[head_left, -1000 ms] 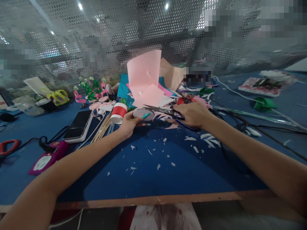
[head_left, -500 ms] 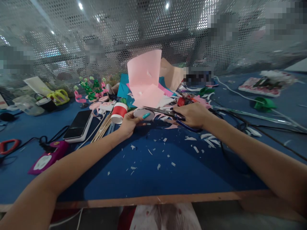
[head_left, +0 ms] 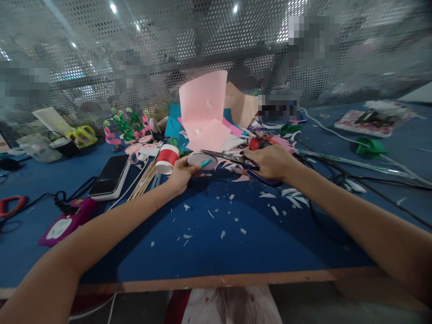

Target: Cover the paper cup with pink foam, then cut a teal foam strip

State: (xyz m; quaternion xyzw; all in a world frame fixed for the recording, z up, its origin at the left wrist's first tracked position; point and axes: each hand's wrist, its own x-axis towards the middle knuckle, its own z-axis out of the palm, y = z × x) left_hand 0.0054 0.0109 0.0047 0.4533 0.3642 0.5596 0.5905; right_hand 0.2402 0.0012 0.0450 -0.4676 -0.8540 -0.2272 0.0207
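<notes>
My left hand (head_left: pixel 184 173) pinches a white round disc (head_left: pixel 197 159), its thumb with a teal nail lying across the face. Whether the disc is paper or card I cannot tell. In my right hand (head_left: pixel 270 164) is a pair of scissors (head_left: pixel 232 157) with dark blue handles, fingers wrapped through the loops. The blades point left and reach over the upper right edge of the disc. Just left of my left hand a red and white paper cup (head_left: pixel 168 159) lies tilted. Behind the disc stands a curled pink sheet (head_left: pixel 204 101).
White paper scraps (head_left: pixel 222 234) litter the blue table (head_left: pixel 202 256). On the left lie wooden sticks (head_left: pixel 143 181), a black-and-white device (head_left: pixel 110 176) and a purple power strip (head_left: pixel 69 221). Small pink and green paper crafts (head_left: pixel 128 128) stand behind. Dark cables (head_left: pixel 381 180) run along the right.
Almost nothing differs. Both hands, the disc and the scissors keep nearly the same place; the scissors' handles look very slightly shifted.
</notes>
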